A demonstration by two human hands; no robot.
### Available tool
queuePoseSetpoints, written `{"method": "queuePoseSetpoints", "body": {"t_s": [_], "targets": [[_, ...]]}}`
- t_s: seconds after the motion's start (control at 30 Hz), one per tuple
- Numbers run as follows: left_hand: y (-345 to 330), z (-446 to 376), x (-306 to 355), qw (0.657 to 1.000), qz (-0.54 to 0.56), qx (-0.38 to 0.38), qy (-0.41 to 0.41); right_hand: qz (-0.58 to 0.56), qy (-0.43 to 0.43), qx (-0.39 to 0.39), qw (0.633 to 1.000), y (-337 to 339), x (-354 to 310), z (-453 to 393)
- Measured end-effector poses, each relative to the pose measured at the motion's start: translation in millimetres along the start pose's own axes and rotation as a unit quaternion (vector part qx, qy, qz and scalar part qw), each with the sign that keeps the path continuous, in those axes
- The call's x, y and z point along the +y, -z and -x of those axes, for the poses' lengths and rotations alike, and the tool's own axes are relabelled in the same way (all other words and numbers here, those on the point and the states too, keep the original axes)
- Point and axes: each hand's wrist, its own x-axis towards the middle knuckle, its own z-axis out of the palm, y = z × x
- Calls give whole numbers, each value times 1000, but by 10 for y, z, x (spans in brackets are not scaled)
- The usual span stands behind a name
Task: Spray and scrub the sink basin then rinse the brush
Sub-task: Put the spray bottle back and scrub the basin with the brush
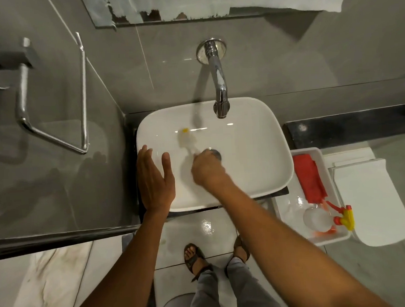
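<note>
White ceramic formed the sink basin (249, 150), a rounded rectangle set against a grey tiled wall, with a chrome tap (219, 89) curving out from the wall over its far edge. The right hand (206, 168) was inside the basin beside the metal drain (214, 152), its grip closed around the handle of a brush (186, 140). The brush was blurred; its pale head, with a small yellow patch at the tip, lay against the basin floor towards the back left. The left hand (154, 178) rested flat on the near left rim of the basin, fingers spread and holding nothing.

To the right of the sink, a white tray (327, 173) sat below the dark surface (353, 126). It held a folded red cloth (309, 177) and a clear spray bottle (318, 218) lying on its side, its red and yellow trigger head (345, 217) hanging over the tray's right edge. A white toilet lid (372, 201) showed just beyond the tray. Two sandalled feet stood on the glossy floor tiles beneath the basin.
</note>
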Motion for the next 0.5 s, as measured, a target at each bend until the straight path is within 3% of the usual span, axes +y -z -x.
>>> {"method": "queuePoseSetpoints", "body": {"t_s": [0.1,0.17,0.23,0.33,0.43,0.5], "targets": [[-15,4,-15,1000,2,0,-5,22,-53,72,996,524,417,-318],[-12,2,-23,1000,1,3,-10,93,-85,62,990,849,792,-353],[-5,2,-21,1000,-1,5,-15,175,-89,23,980,1063,1090,-173],[1,2,-13,1000,3,-1,-16,210,-96,-68,971,1048,1267,279],[1,8,-18,1000,14,1,-12,172,-89,-175,965,818,1200,695],[-6,3,-29,1000,22,1,-8,69,-55,-219,972,634,1022,896]]}}
